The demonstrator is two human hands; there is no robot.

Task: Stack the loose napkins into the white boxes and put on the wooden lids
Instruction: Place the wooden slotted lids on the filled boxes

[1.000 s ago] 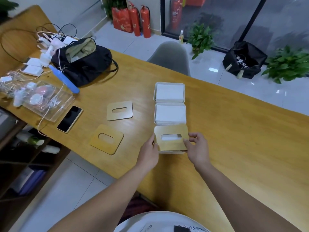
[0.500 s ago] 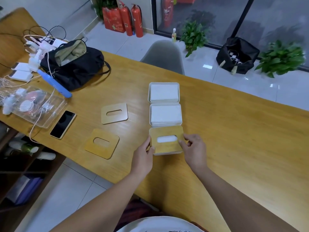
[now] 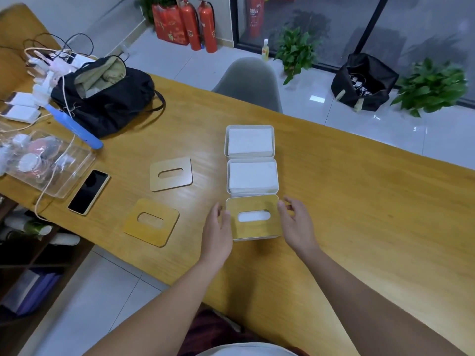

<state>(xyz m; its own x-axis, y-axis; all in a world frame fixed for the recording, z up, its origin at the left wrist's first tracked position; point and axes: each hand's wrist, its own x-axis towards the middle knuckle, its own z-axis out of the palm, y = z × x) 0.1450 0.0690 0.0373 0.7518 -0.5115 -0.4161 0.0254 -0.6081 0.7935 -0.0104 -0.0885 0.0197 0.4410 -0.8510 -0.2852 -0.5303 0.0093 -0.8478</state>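
Room: pale tiled floor, dark glass wall at the back with red fire extinguishers, potted plants and a black bag on the floor; a grey chair stands at the far side of the table
Surface: long wooden table, seen from above by the person at its near edge
White boxes: three in a row running away from the person, each just beside the next
Nearest box: a wooden lid sits flat on top, white showing through its oval slot
Middle box: uncovered, a stack of white napkins filling it
Far box: uncovered, also full of napkins
Loose lids: two lie flat on the table to the left of the boxes, a paler one farther off and a darker one nearer the table edge, apart from each other
Left hand: forearm reaching in from below, palm turned inward, fingers straight and relaxed along the left side of the nearest box, gripping nothing; whether it touches the box I cannot tell
Right hand: mirrors it on the right side, fingers loosely spread and slightly bent, just beside the lid's edge, holding nothing
Left end of table: black backpack, blue tube, clear plastic tray of small items, dark phone, white chargers and cables
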